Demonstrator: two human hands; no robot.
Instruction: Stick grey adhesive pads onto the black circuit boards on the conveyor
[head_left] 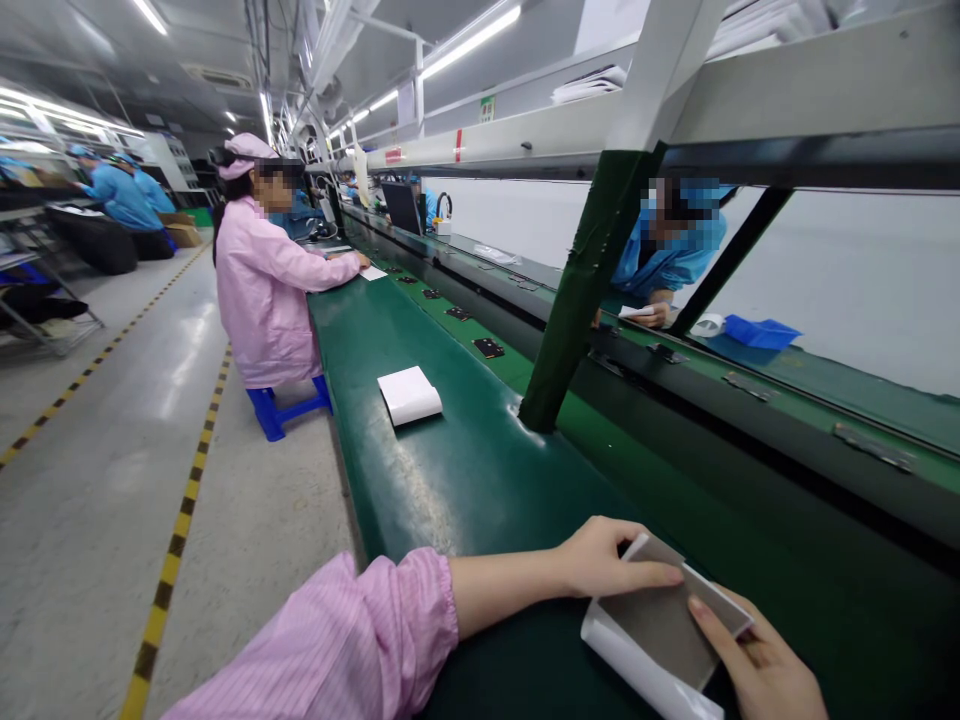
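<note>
My left hand [611,562] grips the upper left edge of a pad of sheets [656,622], its thumb lying across the top. The pad has a greyish face and white edges, and a white sheet curls over along its near side. At the right edge my right hand [765,655] also holds the pad, thumb pressed on the face and fingers partly hidden behind. Both hands are closed on it above the green bench [480,470]. Farther along the bench lies a second white pad [410,396] with a curled front edge.
Black flat parts [488,348] lie in a row on the green conveyor strip. A green-wrapped post [577,310] rises beside the bench. A co-worker in pink [262,280] sits at the far left on a blue stool [289,405]; another in blue [667,245] works across the line.
</note>
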